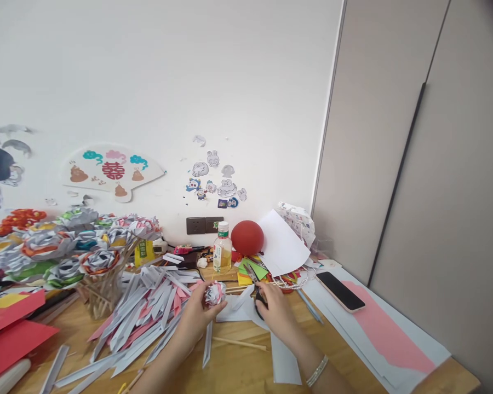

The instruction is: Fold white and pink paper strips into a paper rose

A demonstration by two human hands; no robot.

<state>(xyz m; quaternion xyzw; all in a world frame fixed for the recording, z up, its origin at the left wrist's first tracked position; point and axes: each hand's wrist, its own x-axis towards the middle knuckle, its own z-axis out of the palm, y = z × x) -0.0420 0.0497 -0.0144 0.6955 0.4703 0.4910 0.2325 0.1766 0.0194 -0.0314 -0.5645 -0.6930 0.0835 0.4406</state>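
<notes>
My left hand (196, 311) pinches a small white and pink paper flower (216, 293) between thumb and fingers. In my right hand (277, 310) is a pair of scissors (252, 273), fingers around the dark handles and blades pointing away from me. A gap separates the blades from the flower. White paper pieces (235, 313) lie under and between both hands. Just in front of them rests a thin wooden stick (240, 344). Folded white and pink paper strips (156, 306) are heaped left of my left hand.
A container of paper flowers (102, 287) stands at the left, near red paper sheets (16, 339). Behind my hands are a bottle (222, 254) and a red balloon (247, 238). A phone (340, 291) lies on paper at the right, beside the cabinet (394, 164).
</notes>
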